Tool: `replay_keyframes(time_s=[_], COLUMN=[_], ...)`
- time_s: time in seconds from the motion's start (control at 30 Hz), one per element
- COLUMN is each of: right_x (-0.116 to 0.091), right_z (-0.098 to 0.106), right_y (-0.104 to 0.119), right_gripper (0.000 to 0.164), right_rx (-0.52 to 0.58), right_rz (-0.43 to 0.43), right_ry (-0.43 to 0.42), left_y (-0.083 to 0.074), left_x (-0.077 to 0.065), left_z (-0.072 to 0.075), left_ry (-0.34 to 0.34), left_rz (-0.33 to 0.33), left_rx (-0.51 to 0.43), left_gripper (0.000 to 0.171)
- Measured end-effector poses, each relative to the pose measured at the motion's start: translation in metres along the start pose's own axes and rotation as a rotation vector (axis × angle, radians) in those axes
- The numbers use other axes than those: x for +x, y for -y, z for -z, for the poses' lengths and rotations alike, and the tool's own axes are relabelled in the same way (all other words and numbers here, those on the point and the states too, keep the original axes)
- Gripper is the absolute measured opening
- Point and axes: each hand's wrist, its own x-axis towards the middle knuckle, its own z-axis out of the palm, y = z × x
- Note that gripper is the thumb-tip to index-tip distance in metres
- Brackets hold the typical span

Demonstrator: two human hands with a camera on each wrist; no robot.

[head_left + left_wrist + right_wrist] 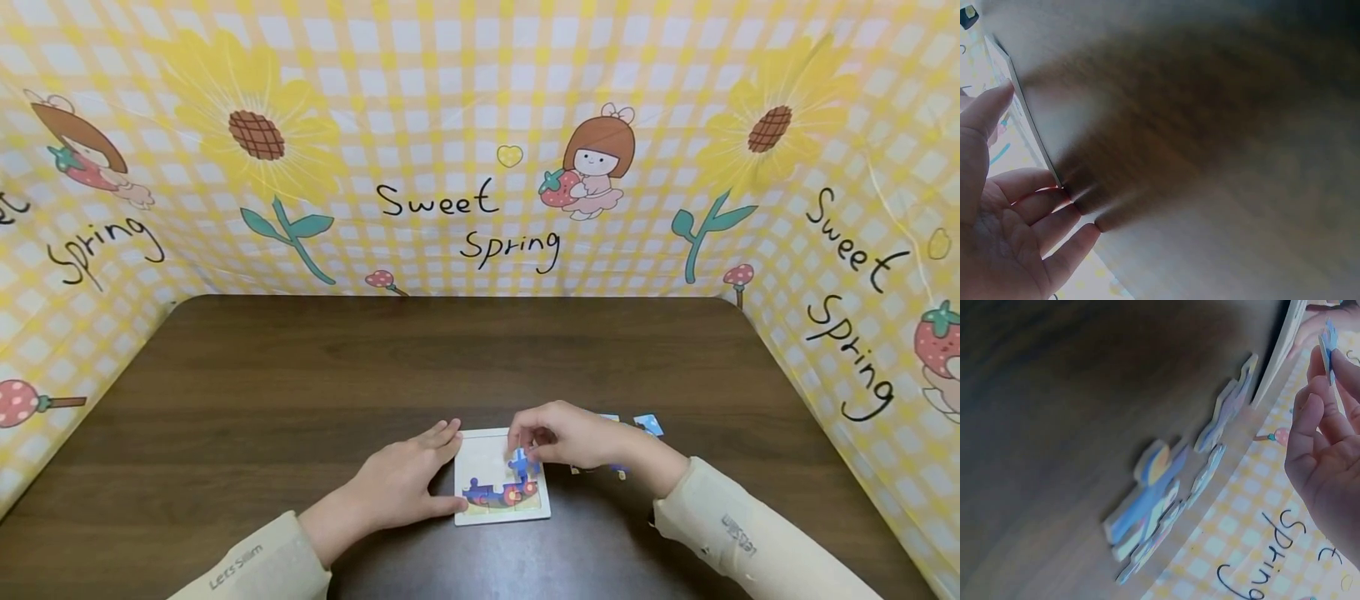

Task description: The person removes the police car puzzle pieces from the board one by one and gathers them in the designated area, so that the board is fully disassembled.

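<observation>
A white square puzzle tray lies on the table, its lower part filled with joined pieces in purple, red and yellow. Spread along its left edge is my left hand, thumb near the lower corner and fingertips near the upper one. In the left wrist view the fingers look nearly straight against the tray edge. My right hand pinches a blue puzzle piece over the tray's right side. The right wrist view shows that piece on edge between thumb and fingers.
Several loose puzzle pieces lie on the dark wooden table right of the tray, partly hidden by my right forearm in the head view. A yellow checked cloth stands around the table's back and sides.
</observation>
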Motion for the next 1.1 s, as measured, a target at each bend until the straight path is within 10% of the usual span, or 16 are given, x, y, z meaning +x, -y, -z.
replay_keyframes(time_s=[1.1], right_x=[-0.091], right_z=[0.045], right_y=[-0.030], right_gripper=[0.014], right_rx=[0.010], right_rz=[-0.141], right_ry=[-0.211], left_y=[0.003], left_x=[-0.001], left_z=[-0.003], left_ry=[-0.022], left_rz=[-0.017], left_rx=[0.009], left_gripper=[0.083])
